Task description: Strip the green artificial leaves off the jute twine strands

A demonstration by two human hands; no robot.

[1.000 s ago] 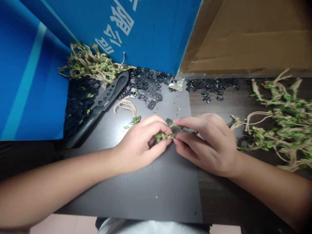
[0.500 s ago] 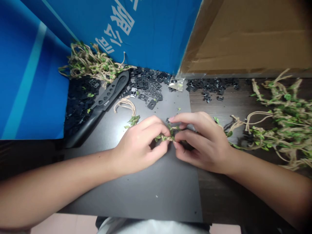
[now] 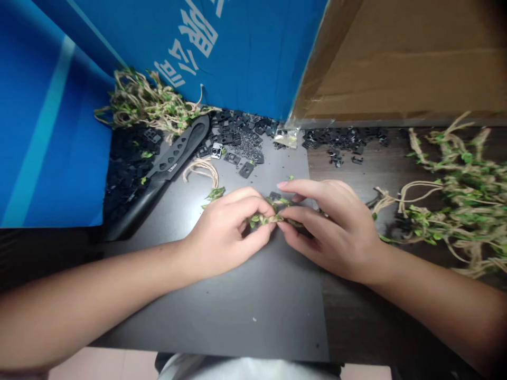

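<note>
Left hand point(image 3: 225, 232) is pinching a short length of leafy jute twine point(image 3: 269, 218) between thumb and fingertips, while the right hand point(image 3: 332, 229) is gripping the same strand from the opposite side, the two hands almost touching. Both are working above a grey mat point(image 3: 222, 311). Beyond the left hand, a loop of bare twine point(image 3: 202, 170) is lying near scattered black plastic clips point(image 3: 245, 170). Right of the right hand, a tangled pile of leafy twine point(image 3: 455, 211) is sprawling across a wooden tabletop point(image 3: 356, 174).
</note>
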